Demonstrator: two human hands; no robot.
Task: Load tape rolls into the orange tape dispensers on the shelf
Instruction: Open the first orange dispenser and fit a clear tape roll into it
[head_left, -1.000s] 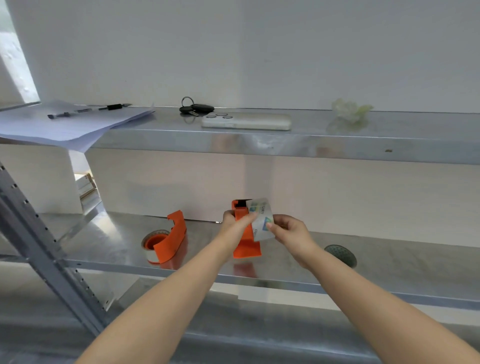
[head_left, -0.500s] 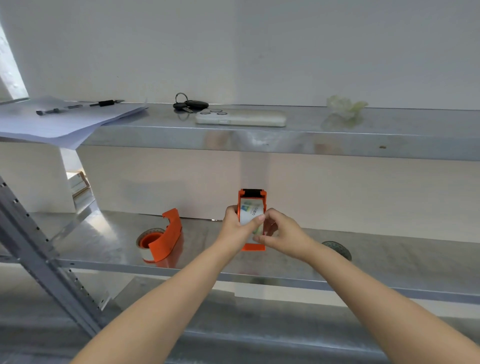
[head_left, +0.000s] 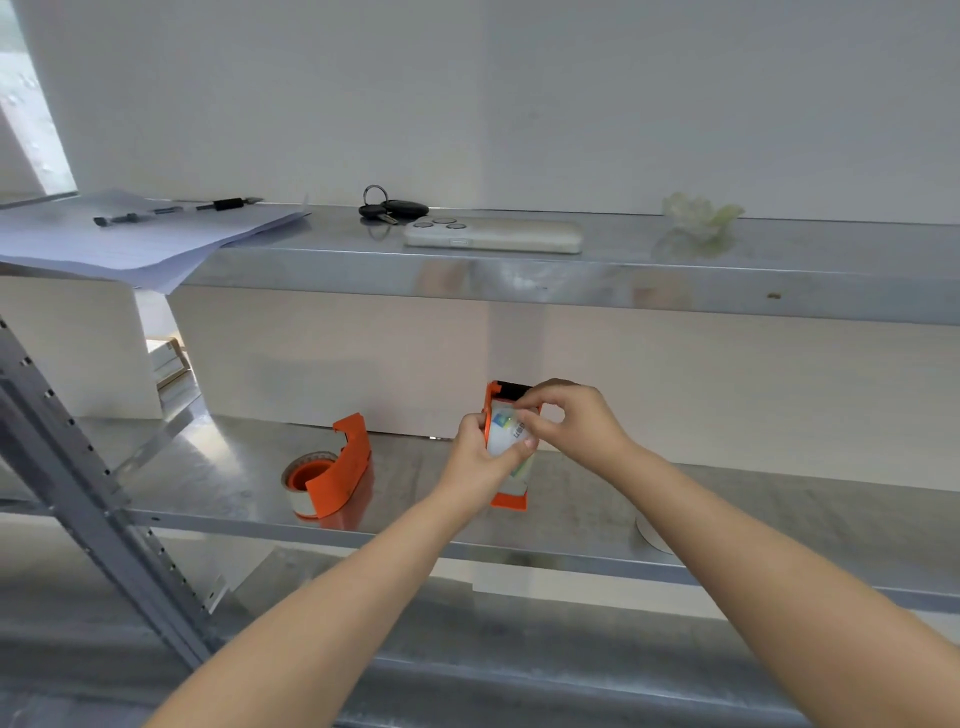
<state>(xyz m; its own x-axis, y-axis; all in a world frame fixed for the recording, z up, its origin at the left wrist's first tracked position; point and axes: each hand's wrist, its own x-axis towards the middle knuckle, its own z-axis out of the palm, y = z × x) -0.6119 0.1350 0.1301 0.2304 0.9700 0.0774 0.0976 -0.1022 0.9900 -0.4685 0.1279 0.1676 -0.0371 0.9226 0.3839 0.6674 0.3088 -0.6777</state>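
Papers (head_left: 124, 244) with pens (head_left: 171, 212), keys (head_left: 392, 209), a phone (head_left: 493, 238), and perhaps crumpled plastic (head_left: 698, 214).

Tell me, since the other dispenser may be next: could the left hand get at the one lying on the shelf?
Probably yes: nothing stands between the left hand and that dispenser, but the hand now grips the upright dispenser.

Place: storeroom or workshop corner.
Evidence: bare metal shelving (head_left: 519, 551) under the hands; perforated steel upright (head_left: 98, 499) to their left.
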